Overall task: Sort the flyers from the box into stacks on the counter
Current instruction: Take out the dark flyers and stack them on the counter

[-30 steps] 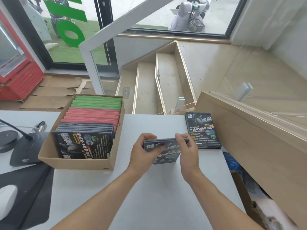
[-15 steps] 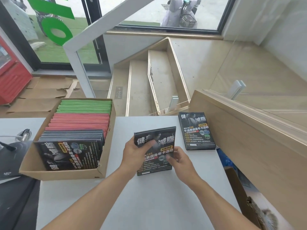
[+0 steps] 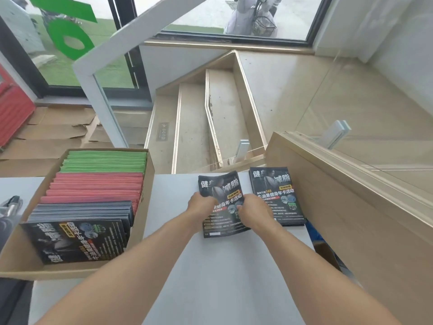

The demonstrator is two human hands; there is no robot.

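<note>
Flyers you held upright half a second ago now lie nearly flat on the table, just left of the stack. Your left hand and right hand both grip the bundle. It looks bound for a second black pile; the box remains full.

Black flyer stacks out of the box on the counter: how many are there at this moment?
2. One stack lies flat at the counter's far right edge. The second batch sits just left of it, gripped by the left hand and right hand.
</note>
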